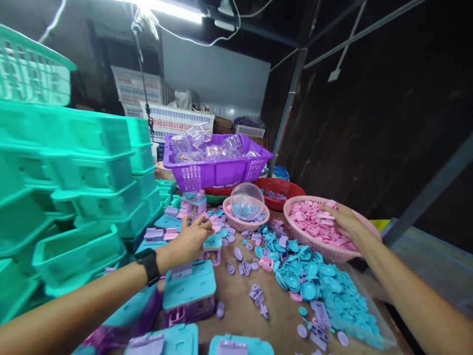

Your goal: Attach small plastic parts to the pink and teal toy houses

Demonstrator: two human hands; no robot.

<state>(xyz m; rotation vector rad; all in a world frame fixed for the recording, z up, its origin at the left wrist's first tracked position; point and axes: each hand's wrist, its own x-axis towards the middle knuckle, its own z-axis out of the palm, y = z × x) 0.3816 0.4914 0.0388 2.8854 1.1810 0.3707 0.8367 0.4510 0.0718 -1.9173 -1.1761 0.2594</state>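
My left hand [192, 240], a black watch on its wrist, reaches over small toy boxes with its fingers curved and apart. A pink plastic piece lies by its fingertips, on or near a teal-lidded box [212, 242]; no firm grip on it shows. My right hand [344, 221] is at the pink basket [318, 250], which is full of pink plastic pieces [314, 222]. Its fingers are closed around one or more of these at the heap's top; the thumb is mostly hidden. Nearer to me stands another teal-lidded box [190, 286] with a purple base.
Stacked green bins [92, 172] rise on the left. A purple crate [218, 170] of clear containers stands behind, near a red basin [291, 190] and a small pink basket [246, 226] holding a clear bowl. Teal parts [343, 286] and lilac parts [256, 295] lie across the brown table.
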